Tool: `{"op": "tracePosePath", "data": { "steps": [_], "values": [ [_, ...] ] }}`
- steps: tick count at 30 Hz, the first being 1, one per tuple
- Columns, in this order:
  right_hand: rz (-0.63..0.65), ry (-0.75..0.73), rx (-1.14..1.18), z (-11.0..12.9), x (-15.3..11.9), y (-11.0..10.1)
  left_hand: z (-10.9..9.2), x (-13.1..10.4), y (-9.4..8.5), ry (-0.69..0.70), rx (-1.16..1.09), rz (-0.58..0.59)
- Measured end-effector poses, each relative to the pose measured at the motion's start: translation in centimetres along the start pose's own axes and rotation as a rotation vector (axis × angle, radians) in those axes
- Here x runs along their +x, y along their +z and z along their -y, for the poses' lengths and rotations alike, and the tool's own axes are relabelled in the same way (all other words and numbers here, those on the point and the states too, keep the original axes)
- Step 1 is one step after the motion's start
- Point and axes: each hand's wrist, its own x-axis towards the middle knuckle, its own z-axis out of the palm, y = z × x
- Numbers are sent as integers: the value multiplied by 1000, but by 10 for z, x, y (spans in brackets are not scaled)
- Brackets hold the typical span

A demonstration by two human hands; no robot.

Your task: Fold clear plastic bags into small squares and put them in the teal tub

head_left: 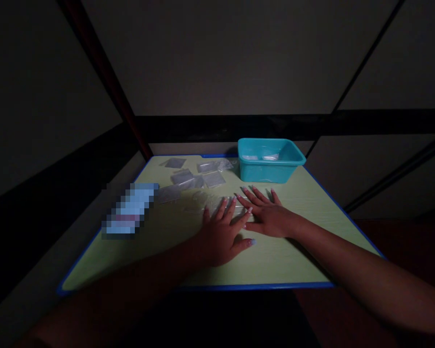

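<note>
My left hand [219, 237] lies with spread fingers near the middle of the table, its fingertips at the near edge of a clear plastic bag [199, 200]. Close beside it, my right hand [266, 215] is laid out flat, fingers apart, partly over the bag's right end. The two hands meet or nearly meet at the fingers; I cannot tell if they touch. Beyond them are several clear plastic packets with greyish flat contents, among them one square packet [214, 179] and a crinkled one [213, 166]. What the packets contain is unclear.
A turquoise plastic basket [266, 172] stands at the back right with pale packets inside. At the left edge lies a blurred-out bluish flat object [132, 208]. The pale green table [159, 261] has a blue rim. Dark wall panels rise behind it.
</note>
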Motion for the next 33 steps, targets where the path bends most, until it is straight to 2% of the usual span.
{"op": "tracePosePath", "data": {
  "steps": [7, 10, 16, 18, 20, 23, 26, 29, 33],
  "values": [
    [-10, -4, -1, -2, 2, 4, 4, 0, -14, -178, -12, -31],
    [-7, 2, -3, -3, 2, 4, 8, -1, -19, -262, 2, 2],
    [-10, -3, -1, -1, 1, 2, 17, 0, -20, -355, 36, 14],
    [-3, -3, 0, 0, 0, 0, 19, 1, -21, -338, 63, -17],
    [6, 3, 3, 1, 0, -2, 20, 2, -21, -254, 84, -82],
    [14, 3, 5, 1, 0, -2, 18, 4, -21, 12, 61, -122],
    [-3, -5, 1, 1, 1, 0, 14, 7, -15, 224, 55, -40],
    [-27, -1, 2, -2, 1, 1, 14, 12, -8, 182, 127, -15],
    [-103, 47, -5, -2, 0, -1, 26, 19, -11, -17, 229, -131]
  ]
}}
